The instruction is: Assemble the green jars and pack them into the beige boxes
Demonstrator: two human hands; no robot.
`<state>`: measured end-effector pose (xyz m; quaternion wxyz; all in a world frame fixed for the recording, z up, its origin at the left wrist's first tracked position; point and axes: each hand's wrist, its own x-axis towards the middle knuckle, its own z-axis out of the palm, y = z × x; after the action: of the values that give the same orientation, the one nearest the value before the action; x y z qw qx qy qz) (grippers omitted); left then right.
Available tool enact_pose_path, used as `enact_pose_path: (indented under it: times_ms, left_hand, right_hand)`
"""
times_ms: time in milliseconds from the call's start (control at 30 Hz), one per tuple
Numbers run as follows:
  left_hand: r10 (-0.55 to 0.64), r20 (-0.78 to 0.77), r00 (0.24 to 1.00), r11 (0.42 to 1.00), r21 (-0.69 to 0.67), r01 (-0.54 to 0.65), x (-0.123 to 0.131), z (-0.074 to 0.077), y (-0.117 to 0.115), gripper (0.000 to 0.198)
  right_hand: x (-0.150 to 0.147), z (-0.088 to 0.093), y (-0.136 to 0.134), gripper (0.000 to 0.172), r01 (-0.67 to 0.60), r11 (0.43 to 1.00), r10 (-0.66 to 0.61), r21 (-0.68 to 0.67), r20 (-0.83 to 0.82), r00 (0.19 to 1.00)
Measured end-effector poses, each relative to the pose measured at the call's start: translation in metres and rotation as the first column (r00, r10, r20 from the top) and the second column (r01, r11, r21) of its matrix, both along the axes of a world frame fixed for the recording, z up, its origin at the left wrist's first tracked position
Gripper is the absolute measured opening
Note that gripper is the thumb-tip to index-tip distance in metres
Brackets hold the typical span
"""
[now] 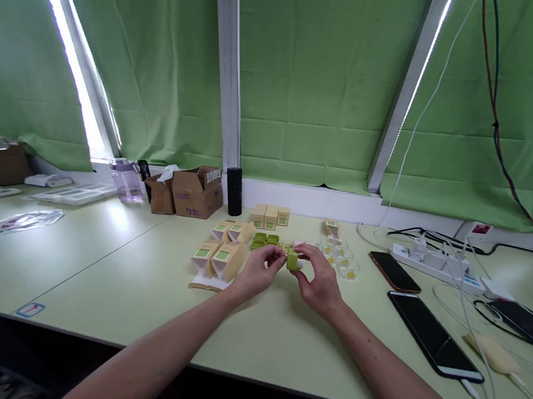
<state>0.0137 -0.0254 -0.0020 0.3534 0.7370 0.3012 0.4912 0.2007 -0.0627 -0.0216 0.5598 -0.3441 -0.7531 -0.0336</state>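
Between the fingers of my right hand [319, 280] is a small green box-like piece [292, 260], with a white part showing on its right side. My left hand [263, 268] is beside it, thumb and forefinger pinched together close to the green piece; whatever they pinch is too small to make out. Just beyond the hands sit several green square pieces [259, 242] and some tiny yellowish bits. Clear round plastic pieces with yellow centres [348, 273] lie to the right of my right hand. Left of my left hand stand several tan cartons with green labels [226, 255].
More small tan boxes [270, 218] stand at the back, near a black cylinder [233, 191] and an opened cardboard box [197, 193]. To the right lie phones [433, 334], a power strip [438, 267] and loose cables. A purple bottle [127, 181] stands back left.
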Motion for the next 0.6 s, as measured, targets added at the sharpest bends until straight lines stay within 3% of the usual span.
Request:
enact_pose_path:
  times_ms: [600]
  left_hand:
    - [0.019,0.001,1.0,1.0,-0.015,-0.019,-0.0023,0.0013,-0.0005,0.027]
  right_hand:
    - [0.0003,0.0014,0.0,0.04,-0.008,1.0,0.008,-0.013,-0.011,1.0]
